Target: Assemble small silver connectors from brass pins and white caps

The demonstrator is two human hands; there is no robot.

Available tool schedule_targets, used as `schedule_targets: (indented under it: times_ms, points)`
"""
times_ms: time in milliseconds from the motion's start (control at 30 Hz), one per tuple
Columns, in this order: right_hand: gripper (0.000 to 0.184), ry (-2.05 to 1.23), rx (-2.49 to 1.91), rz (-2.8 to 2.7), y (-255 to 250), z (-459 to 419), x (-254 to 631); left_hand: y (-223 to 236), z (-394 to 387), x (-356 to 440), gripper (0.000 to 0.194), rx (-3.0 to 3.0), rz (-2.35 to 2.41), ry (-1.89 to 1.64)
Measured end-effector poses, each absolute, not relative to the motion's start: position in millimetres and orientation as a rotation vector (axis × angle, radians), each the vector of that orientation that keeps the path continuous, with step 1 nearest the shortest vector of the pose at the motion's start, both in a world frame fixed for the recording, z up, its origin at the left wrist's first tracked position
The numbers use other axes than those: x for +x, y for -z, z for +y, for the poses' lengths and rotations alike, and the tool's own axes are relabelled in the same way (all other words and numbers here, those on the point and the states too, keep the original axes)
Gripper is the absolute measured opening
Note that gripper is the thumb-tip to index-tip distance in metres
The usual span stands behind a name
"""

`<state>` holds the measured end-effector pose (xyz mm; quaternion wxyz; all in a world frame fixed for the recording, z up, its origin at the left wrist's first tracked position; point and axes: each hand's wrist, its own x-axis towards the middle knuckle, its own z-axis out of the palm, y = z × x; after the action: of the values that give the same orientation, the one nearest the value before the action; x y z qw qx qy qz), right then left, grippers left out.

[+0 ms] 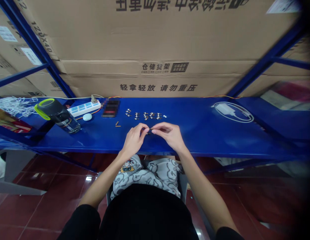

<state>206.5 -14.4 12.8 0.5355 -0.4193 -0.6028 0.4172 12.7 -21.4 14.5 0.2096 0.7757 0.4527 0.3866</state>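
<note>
My left hand (135, 138) and my right hand (168, 133) meet over the blue shelf (195, 133), fingertips pinched together on a small dark part (149, 130) held between them. Just behind the hands lies a row of several small white and metal parts (144, 115). A small brown piece (117, 125) rests on the shelf to the left of my left hand.
A dark bottle with a green lid (57, 115) lies at the left, next to a white power strip (84, 107) and a small white round object (87, 117). A coiled white cable with charger (232, 111) sits at the right. Cardboard boxes (155, 50) stand behind.
</note>
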Motion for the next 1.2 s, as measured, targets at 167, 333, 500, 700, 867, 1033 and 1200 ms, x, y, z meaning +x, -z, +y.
schedule_targets:
  times_ms: [167, 333, 500, 700, 867, 1033, 1200]
  points:
    - [0.028, -1.028, -0.982, -1.381, -12.8, -13.1, 205.3, -13.9, -21.2, 12.7, 0.015, 2.172, 1.274, -1.072]
    - [0.026, -1.047, -0.968, -1.36, -13.4, -13.4, 206.1, -13.4, -20.2, 12.6, 0.015, 2.127, 1.238, -1.113]
    - [0.027, -1.019, -0.978, -1.404, -10.1, -11.8, 206.0, -14.2, -21.4, 13.1, 0.017, 2.169, 1.272, -1.067]
    - [0.022, -0.93, -0.955, -1.452, -11.5, -12.3, 206.6, -14.6, -22.0, 13.7, 0.016, 2.208, 1.285, -1.048]
    - [0.015, -0.942, -0.931, -1.474, -13.1, -13.6, 206.5, -12.7, -20.3, 13.1, 0.015, 2.189, 1.243, -1.072]
    - [0.017, -0.968, -0.943, -1.427, -8.1, -11.4, 205.4, -11.4, -19.4, 12.4, 0.016, 2.176, 1.227, -1.071]
    - [0.015, -0.957, -0.927, -1.437, -6.4, -11.0, 204.2, -11.9, -17.9, 11.7, 0.014, 2.067, 1.146, -1.08]
